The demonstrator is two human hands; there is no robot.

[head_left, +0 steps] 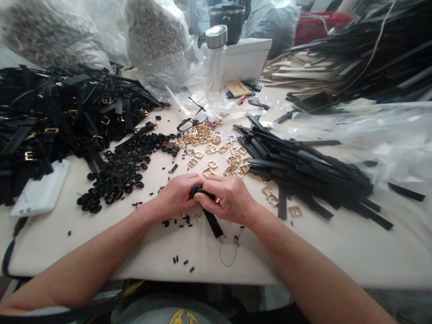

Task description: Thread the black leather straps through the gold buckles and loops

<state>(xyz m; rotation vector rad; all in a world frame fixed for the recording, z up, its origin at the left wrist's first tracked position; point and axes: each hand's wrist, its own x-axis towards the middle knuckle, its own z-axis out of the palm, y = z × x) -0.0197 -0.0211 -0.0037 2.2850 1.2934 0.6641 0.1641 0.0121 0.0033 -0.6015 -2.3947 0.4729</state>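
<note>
- two bare hands, left hand (180,194) and right hand (231,198), with one black strap (212,222) between them
- gold square buckles (212,165): dozens, lol, too overlapped for us to count, but we get three off to the right
- black strap loops (116,173): dozens, we lost count
- loose black strips (303,171): one big pile, dozens probably
- buckled black straps (72,103): one heap, way too tangled for us
- little black tube bits (186,262): four by the front edge, plus loads scattered
- clear bags of small rings (157,33): we see two
- glass bottle (216,67): one
- dark mug (227,24): one
- white plastic case (42,191): one
</note>
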